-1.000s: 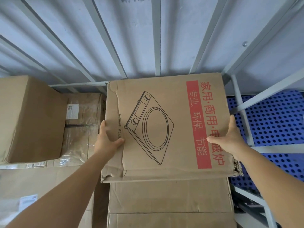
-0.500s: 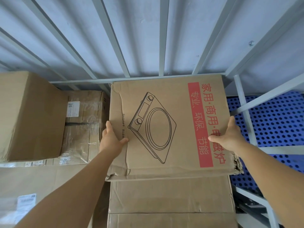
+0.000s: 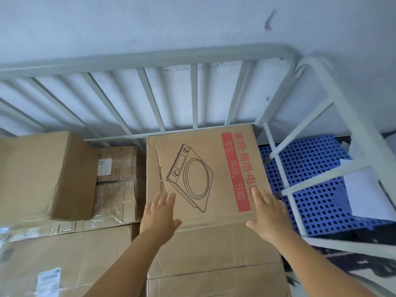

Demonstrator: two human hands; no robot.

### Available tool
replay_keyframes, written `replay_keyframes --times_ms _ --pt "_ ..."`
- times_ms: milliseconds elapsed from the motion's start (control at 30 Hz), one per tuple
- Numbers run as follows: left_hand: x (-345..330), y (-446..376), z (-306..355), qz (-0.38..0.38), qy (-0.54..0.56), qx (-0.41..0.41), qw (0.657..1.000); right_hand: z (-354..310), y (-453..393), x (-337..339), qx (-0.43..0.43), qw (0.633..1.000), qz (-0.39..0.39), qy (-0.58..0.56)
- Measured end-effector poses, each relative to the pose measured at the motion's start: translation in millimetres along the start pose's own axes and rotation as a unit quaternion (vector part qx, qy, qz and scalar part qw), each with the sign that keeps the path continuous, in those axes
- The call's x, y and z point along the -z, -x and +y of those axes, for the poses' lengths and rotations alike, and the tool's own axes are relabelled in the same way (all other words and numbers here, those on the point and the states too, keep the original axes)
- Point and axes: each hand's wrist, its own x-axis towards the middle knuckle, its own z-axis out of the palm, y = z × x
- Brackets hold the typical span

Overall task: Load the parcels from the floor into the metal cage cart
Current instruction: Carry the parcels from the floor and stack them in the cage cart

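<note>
A flat cardboard parcel (image 3: 201, 159) printed with a cooker drawing and a red strip of text lies on top of a stack of boxes, pushed against the back bars of the metal cage cart (image 3: 194, 99). My left hand (image 3: 159, 215) hovers over its near left corner, fingers spread, holding nothing. Over the near right corner my right hand (image 3: 267, 215) is spread too, blurred, no longer gripping the edge. A plain brown box (image 3: 214, 247) lies directly beneath the printed parcel.
A tall brown box (image 3: 42, 174) stands at the left on taped cartons (image 3: 115, 185). A large carton with a label (image 3: 64, 260) fills the lower left. Outside the cage's right side bars (image 3: 287, 185) a blue perforated pallet (image 3: 317, 189) holds white paper (image 3: 364, 194).
Both hands have let go of the printed parcel's side edges and pulled back toward me with fingers spread. The view has tilted up, showing the cage's top rail.
</note>
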Motion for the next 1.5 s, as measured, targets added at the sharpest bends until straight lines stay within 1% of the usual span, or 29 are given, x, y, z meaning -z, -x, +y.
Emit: replay_keyframes --times_ms 200,367,533,633,800,900,1000,1133,1267,1500 --pt "41.9 79.9 34.2 0.05 0.023 -0.083 0.995 -11.8 92.2 20.8 -0.002 0.999 0.027 -0.023" --pt "61.8 141.5 60.7 0.062 0.01 -0.154 0.986 -18.3 170.8 37.5 -0.012 0.997 0.07 -0.035" --pt "68.5 201.9 77.8 0.063 -0.019 -0.236 0.97 -18.5 254.9 39.8 -0.069 0.989 0.115 -0.065" --pt "71.5 239.8 88.0 0.068 -0.017 -0.302 0.951 -19.9 313.8 35.1 -0.122 0.977 0.149 -0.089" --pt "72.4 308.1 106.6 0.085 -0.009 -0.41 0.908 -28.2 412.8 14.9 -0.216 0.941 0.22 -0.139" --pt "66.0 348.5 117.6 0.076 -0.031 -0.468 0.88 -35.3 470.9 -9.0 -0.272 0.908 0.264 -0.178" --pt "55.4 390.6 131.1 0.062 -0.063 -0.519 0.85 -43.0 527.4 -38.1 -0.324 0.877 0.285 -0.213" --pt "30.4 451.4 151.7 0.031 -0.09 -0.586 0.805 -49.3 593.2 -88.8 -0.398 0.836 0.284 -0.249" --pt "-8.2 505.4 167.5 0.0 -0.132 -0.641 0.756 -57.7 648.5 -142.6 -0.467 0.792 0.271 -0.285" --pt "-82.8 610.0 174.2 -0.03 -0.18 -0.739 0.648 -90.5 743.6 -233.7 -0.584 0.701 0.27 -0.309"
